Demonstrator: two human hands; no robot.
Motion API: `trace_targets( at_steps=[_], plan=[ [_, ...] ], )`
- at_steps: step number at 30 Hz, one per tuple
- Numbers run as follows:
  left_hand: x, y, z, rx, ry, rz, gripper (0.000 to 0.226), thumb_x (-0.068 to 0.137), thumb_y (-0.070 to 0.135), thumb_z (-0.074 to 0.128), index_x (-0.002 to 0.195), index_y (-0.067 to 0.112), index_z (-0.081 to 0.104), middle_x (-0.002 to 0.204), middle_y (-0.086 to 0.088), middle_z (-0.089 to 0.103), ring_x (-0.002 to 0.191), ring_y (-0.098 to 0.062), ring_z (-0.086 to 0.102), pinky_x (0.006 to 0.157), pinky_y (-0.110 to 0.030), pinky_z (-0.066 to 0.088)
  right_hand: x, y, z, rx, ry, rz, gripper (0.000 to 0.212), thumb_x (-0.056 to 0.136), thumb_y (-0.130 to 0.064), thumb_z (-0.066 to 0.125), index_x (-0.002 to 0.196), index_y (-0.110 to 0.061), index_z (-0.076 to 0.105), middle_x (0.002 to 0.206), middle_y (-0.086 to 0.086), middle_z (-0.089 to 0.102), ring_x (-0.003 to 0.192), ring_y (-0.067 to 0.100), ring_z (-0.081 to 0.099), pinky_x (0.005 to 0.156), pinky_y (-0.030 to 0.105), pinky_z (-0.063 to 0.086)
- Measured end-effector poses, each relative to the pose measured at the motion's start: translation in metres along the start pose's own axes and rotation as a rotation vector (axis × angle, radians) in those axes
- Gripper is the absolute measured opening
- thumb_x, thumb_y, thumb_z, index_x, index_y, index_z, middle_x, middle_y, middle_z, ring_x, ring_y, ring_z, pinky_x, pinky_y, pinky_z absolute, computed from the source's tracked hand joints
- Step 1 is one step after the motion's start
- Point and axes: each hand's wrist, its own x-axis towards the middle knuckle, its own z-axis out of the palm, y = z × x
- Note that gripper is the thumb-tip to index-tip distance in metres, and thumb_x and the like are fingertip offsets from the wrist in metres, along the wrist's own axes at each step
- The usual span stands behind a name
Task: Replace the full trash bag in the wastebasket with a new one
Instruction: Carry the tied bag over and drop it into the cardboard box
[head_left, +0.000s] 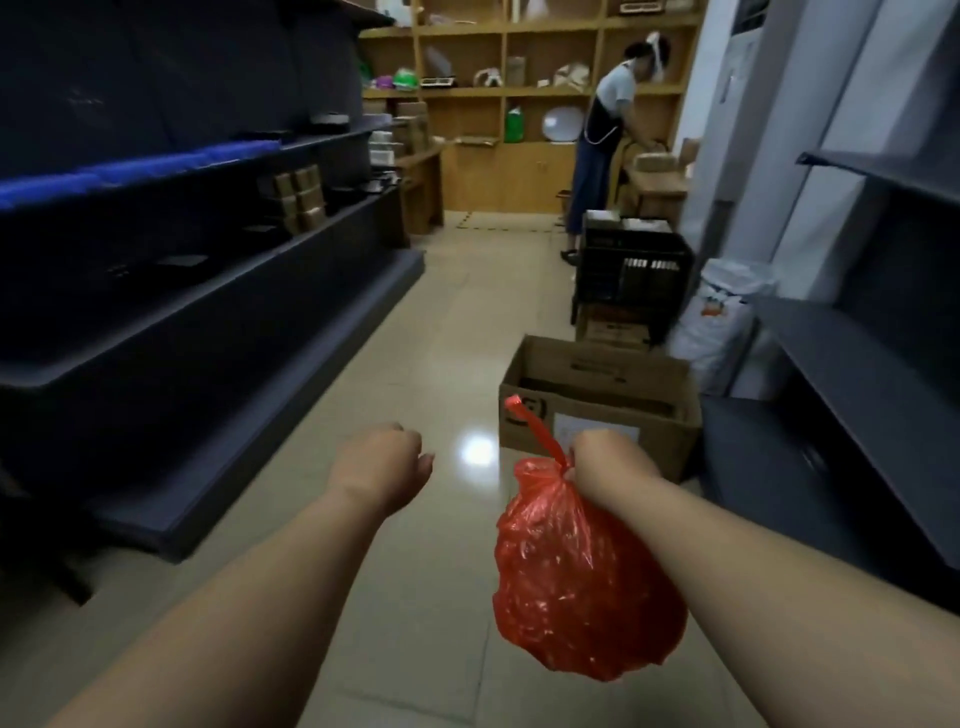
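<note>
while both bare forearms reach forward over the pale tiled floor (452, 322), the right hand (608, 460) is closed around the twisted neck of a full red trash bag (582, 582). bag hangs free below the fist, clear of the floor, bulging and crinkled; contents not readable through the plastic. one loose red tail (530, 421) of the knot sticks up and to the left above the fist.

left hand (387, 462) holds nothing. fingers curled loosely inward, half closed, thumb side up, well apart from the bag.

just beyond the right hand: open cardboard box (597, 410) on the floor, flaps up, white label on the near face. interior mostly in shadow. bright ceiling-light reflection on the tile just left of the box.

behind the box: black slatted crate (631, 275) resting on another carton, and beside it to the right a white sack (722, 322) with an orange mark, leaning against the wall.

left side of aisle: long dark shelving (208, 291), blue items on an upper tier, small brown boxes (301, 200) stacked further along. right side: dark shelf unit (872, 395), partly cut off by the frame edge.

far end: wooden cubby shelves (498, 93) with mixed objects, a green bottle and a white plate among them. a second person (602, 140) stands there, bent over a small wooden table, back turned. no wastebasket in view.
</note>
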Motion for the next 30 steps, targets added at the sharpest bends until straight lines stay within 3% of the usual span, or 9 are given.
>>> trace_targets(
  at_steps=[4, 7, 12, 14, 17, 22, 26, 30],
  plan=[
    [0.124, 0.014, -0.002, 0.006, 0.017, 0.157, 0.040, 0.095, 0.040, 0.037, 0.111, 0.014, 0.062, 0.114, -0.009, 0.061, 0.103, -0.030, 0.059, 0.080, -0.034, 0.045, 0.090, 0.025, -0.016, 0.047, -0.078, 0.171, 0.021, 0.090, -0.020, 0.056, 0.105, -0.012, 0.067, 0.113, 0.011, 0.066, 0.104, 0.031, 0.062, 0.079, 0.032, 0.049],
    [0.205, 0.024, 0.000, -0.016, 0.027, 0.230, 0.039, 0.095, 0.040, 0.039, 0.110, 0.013, 0.063, 0.112, -0.010, 0.063, 0.102, -0.030, 0.060, 0.082, -0.035, 0.046, 0.146, 0.041, -0.028, 0.098, -0.064, 0.257, 0.011, 0.089, -0.022, 0.057, 0.084, -0.015, 0.064, 0.113, 0.011, 0.066, 0.105, 0.032, 0.062, 0.071, 0.029, 0.041],
    [0.309, 0.052, 0.014, -0.024, -0.005, 0.301, 0.038, 0.095, 0.041, 0.039, 0.112, 0.017, 0.063, 0.112, -0.008, 0.063, 0.101, -0.028, 0.060, 0.078, -0.036, 0.046, 0.230, 0.066, -0.049, 0.177, 0.013, 0.335, 0.015, 0.091, -0.023, 0.058, 0.095, -0.012, 0.067, 0.105, 0.011, 0.066, 0.100, 0.032, 0.062, 0.071, 0.029, 0.042],
    [0.348, 0.065, 0.023, -0.021, -0.013, 0.316, 0.038, 0.094, 0.042, 0.039, 0.110, 0.017, 0.063, 0.111, -0.007, 0.064, 0.100, -0.027, 0.061, 0.076, -0.035, 0.045, 0.268, 0.079, -0.055, 0.184, 0.033, 0.347, 0.011, 0.090, -0.021, 0.059, 0.084, -0.013, 0.064, 0.097, 0.010, 0.064, 0.099, 0.031, 0.061, 0.071, 0.029, 0.042],
    [0.411, 0.086, 0.036, -0.016, -0.030, 0.331, 0.036, 0.095, 0.041, 0.039, 0.107, 0.017, 0.063, 0.109, -0.006, 0.065, 0.097, -0.025, 0.061, 0.074, -0.033, 0.042, 0.328, 0.102, -0.062, 0.205, 0.038, 0.375, 0.030, 0.090, -0.020, 0.059, 0.062, -0.019, 0.048, 0.086, 0.005, 0.056, 0.095, 0.031, 0.061, 0.069, 0.028, 0.040],
    [0.529, 0.132, 0.050, -0.014, -0.047, 0.331, 0.036, 0.095, 0.040, 0.039, 0.106, 0.017, 0.064, 0.107, -0.006, 0.065, 0.096, -0.025, 0.061, 0.076, -0.034, 0.045, 0.441, 0.154, -0.080, 0.159, -0.011, 0.358, 0.025, 0.091, -0.022, 0.059, 0.068, -0.015, 0.052, 0.085, 0.006, 0.057, 0.082, 0.026, 0.056, 0.065, 0.027, 0.040],
    [0.621, 0.167, 0.062, -0.051, -0.058, 0.311, 0.037, 0.094, 0.041, 0.037, 0.093, 0.017, 0.065, 0.094, -0.005, 0.064, 0.079, -0.023, 0.057, 0.066, -0.032, 0.040, 0.526, 0.193, -0.091, 0.163, -0.065, 0.342, 0.011, 0.091, -0.021, 0.059, 0.083, -0.014, 0.060, 0.087, 0.005, 0.058, 0.091, 0.028, 0.062, 0.069, 0.029, 0.043],
    [0.692, 0.188, 0.076, -0.071, -0.088, 0.288, 0.038, 0.093, 0.043, 0.037, 0.091, 0.017, 0.065, 0.092, -0.004, 0.063, 0.079, -0.023, 0.059, 0.064, -0.031, 0.042, 0.601, 0.223, -0.095, 0.182, -0.080, 0.364, 0.015, 0.092, -0.018, 0.056, 0.078, -0.014, 0.054, 0.087, 0.005, 0.055, 0.083, 0.024, 0.053, 0.067, 0.027, 0.039]
  ],
)
